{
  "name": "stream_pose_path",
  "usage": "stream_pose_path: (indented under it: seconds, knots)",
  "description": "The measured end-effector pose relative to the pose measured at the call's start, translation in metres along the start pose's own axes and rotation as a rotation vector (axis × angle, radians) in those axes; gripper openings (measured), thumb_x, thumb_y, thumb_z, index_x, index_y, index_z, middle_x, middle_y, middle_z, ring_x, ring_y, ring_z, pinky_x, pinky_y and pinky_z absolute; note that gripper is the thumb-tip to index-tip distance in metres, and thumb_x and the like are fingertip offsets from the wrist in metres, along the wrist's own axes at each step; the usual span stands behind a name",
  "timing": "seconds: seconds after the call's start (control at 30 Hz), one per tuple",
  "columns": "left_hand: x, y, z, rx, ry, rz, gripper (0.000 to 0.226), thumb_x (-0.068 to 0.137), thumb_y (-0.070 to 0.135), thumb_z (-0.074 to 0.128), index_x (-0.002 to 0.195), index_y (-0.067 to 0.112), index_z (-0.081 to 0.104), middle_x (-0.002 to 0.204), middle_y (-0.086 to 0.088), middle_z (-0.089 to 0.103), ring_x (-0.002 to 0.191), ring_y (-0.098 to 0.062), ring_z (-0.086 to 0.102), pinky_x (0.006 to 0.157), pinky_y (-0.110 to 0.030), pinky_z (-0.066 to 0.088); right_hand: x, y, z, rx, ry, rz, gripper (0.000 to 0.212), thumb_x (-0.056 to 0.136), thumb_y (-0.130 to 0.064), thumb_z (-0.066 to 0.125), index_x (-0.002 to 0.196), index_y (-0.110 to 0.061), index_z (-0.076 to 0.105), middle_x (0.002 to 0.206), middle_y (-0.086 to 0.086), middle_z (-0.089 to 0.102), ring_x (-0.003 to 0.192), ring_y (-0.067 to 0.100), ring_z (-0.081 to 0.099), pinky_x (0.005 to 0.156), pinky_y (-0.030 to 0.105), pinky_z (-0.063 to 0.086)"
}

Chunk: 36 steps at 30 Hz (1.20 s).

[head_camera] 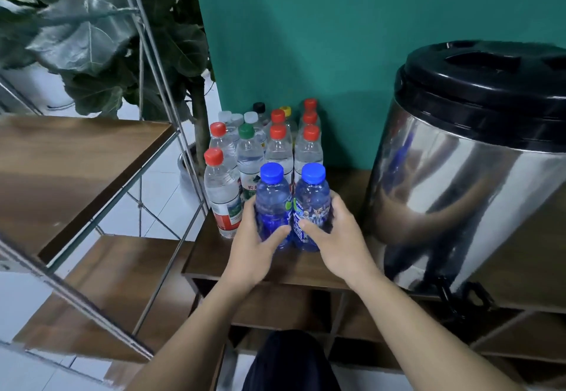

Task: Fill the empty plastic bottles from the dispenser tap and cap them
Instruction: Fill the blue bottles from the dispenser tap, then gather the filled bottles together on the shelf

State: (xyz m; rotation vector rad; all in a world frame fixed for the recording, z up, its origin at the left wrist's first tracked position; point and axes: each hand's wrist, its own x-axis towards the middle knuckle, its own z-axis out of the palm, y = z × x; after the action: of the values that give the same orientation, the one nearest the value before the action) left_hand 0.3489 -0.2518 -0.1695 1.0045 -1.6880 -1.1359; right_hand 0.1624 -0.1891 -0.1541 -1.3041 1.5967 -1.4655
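Two blue plastic bottles with blue caps stand side by side on the wooden table (306, 271), in front of a cluster of capped clear bottles (278, 151). My left hand (254, 246) wraps the left blue bottle (272, 203). My right hand (333, 234) wraps the right blue bottle (312, 200). Both bottles are upright and touch each other. A steel dispenser (465, 194) with a black lid stands to the right, and its black tap (450, 295) hangs over the table's front edge.
The clear bottles carry red, green, white, yellow and black caps and reach back to the green wall (337, 38). A metal-framed wooden shelf (76, 170) stands to the left, with a large-leafed plant (92, 41) behind it. Lower table shelves lie below.
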Motion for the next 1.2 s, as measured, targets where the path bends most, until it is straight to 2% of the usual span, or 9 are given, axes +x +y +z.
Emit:
stream_pose_path:
  seconds: [0.17, 0.3, 0.47, 0.6, 0.73, 0.87, 1.0, 1.1, 1.2]
  knots:
    - [0.022, -0.017, 0.006, -0.015, 0.009, -0.009, 0.075, 0.102, 0.000, 0.079, 0.164, 0.017, 0.042, 0.160, -0.001, 0.063, 0.151, -0.024, 0.058, 0.128, -0.060, 0.042, 0.012, 0.002, 0.001, 0.038, 0.031, -0.004, 0.068, 0.095, -0.007, 0.084, 0.149, -0.033, 0.055, 0.136, -0.015, 0.074, 0.127, 0.009, 0.070, 0.115, 0.048, 0.053]
    - [0.028, -0.026, 0.013, 0.016, 0.082, -0.014, 0.076, 0.104, 0.005, 0.078, 0.167, 0.011, 0.036, 0.162, -0.006, 0.058, 0.153, -0.030, 0.054, 0.128, -0.063, 0.040, 0.022, 0.015, 0.008, -0.015, 0.061, -0.047, 0.072, 0.095, -0.016, 0.086, 0.156, -0.028, 0.050, 0.147, -0.006, 0.067, 0.137, 0.020, 0.065, 0.115, 0.049, 0.051]
    - [0.030, -0.015, 0.021, 0.039, 0.155, -0.067, 0.075, 0.100, 0.008, 0.077, 0.164, 0.008, 0.038, 0.153, 0.000, 0.061, 0.146, -0.026, 0.059, 0.125, -0.051, 0.046, 0.024, 0.010, 0.011, -0.102, 0.099, -0.011, 0.080, 0.093, -0.036, 0.084, 0.161, -0.022, 0.045, 0.151, -0.008, 0.062, 0.138, 0.008, 0.061, 0.112, 0.024, 0.048]
    - [0.033, 0.001, 0.022, 0.078, 0.176, -0.143, 0.076, 0.098, 0.007, 0.081, 0.161, 0.006, 0.039, 0.150, 0.008, 0.062, 0.143, -0.020, 0.061, 0.123, -0.046, 0.047, 0.026, 0.004, 0.007, -0.123, 0.029, 0.085, 0.085, 0.092, -0.040, 0.084, 0.163, -0.026, 0.040, 0.154, -0.007, 0.062, 0.140, 0.010, 0.062, 0.114, 0.037, 0.052]
    - [0.036, 0.025, 0.016, 0.031, 0.158, -0.267, 0.079, 0.093, -0.004, 0.087, 0.158, 0.011, 0.045, 0.150, -0.002, 0.064, 0.143, -0.027, 0.062, 0.122, -0.058, 0.048, 0.033, -0.006, -0.003, -0.195, -0.006, 0.181, 0.085, 0.087, -0.024, 0.094, 0.156, -0.027, 0.044, 0.148, -0.005, 0.066, 0.136, 0.014, 0.065, 0.111, 0.049, 0.054]
    - [0.032, 0.067, -0.002, 0.034, 0.146, -0.348, 0.079, 0.087, -0.001, 0.094, 0.152, 0.012, 0.051, 0.142, -0.002, 0.069, 0.132, -0.026, 0.068, 0.117, -0.059, 0.051, 0.031, -0.046, -0.009, -0.175, -0.067, 0.292, 0.084, 0.083, -0.032, 0.095, 0.152, -0.036, 0.047, 0.144, -0.007, 0.068, 0.132, 0.020, 0.068, 0.108, 0.056, 0.055]
    - [0.023, 0.129, -0.028, 0.003, 0.112, -0.367, 0.075, 0.088, -0.002, 0.093, 0.150, 0.010, 0.052, 0.142, -0.003, 0.070, 0.133, -0.029, 0.069, 0.116, -0.062, 0.052, 0.016, -0.101, -0.019, -0.074, -0.124, 0.376, 0.095, 0.082, -0.044, 0.093, 0.160, -0.027, 0.042, 0.150, -0.002, 0.064, 0.137, 0.023, 0.064, 0.113, 0.058, 0.052]
    - [0.021, 0.194, -0.047, -0.033, 0.098, -0.371, 0.074, 0.088, -0.005, 0.091, 0.147, 0.007, 0.050, 0.137, -0.004, 0.073, 0.128, -0.028, 0.071, 0.114, -0.055, 0.056, 0.014, -0.166, -0.035, -0.124, -0.148, 0.292, 0.087, 0.083, -0.045, 0.094, 0.154, -0.036, 0.045, 0.144, -0.013, 0.067, 0.132, 0.016, 0.067, 0.109, 0.054, 0.055]
    - [0.023, 0.261, -0.069, -0.012, 0.135, -0.324, 0.075, 0.088, 0.002, 0.094, 0.148, 0.012, 0.051, 0.139, -0.005, 0.073, 0.127, -0.032, 0.072, 0.109, -0.063, 0.057, 0.018, -0.236, -0.050, -0.110, -0.141, 0.196, 0.091, 0.084, -0.034, 0.097, 0.157, -0.040, 0.042, 0.148, -0.017, 0.065, 0.136, 0.011, 0.064, 0.112, 0.051, 0.054]
